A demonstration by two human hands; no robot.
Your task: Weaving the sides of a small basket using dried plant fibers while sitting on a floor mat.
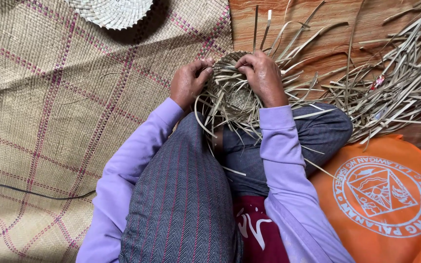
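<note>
Straw-coloured palm strips make up the half-woven basket [231, 90] that sits on my crossed legs, just past my knees, its loose ends fanning out toward me and to both sides. Weaving this round well, I judge, means keeping each strip flat and pulled snug against the last one, with both thumbs pinning the rim so the wall does not slacken. My left hand [189, 83] is curled narrow, fingertips pinching the rim on its near-left side. My right hand [263, 78] is likewise closed down over the rim's right edge, fingers bent onto the strips; which single strip it grips I cannot tell. A heap of loose strips [391, 83] lies to my right on the wooden floor [317, 29], an orange bag [366, 195] beside my knee, and a woven mat [49, 122] to my left.
</note>
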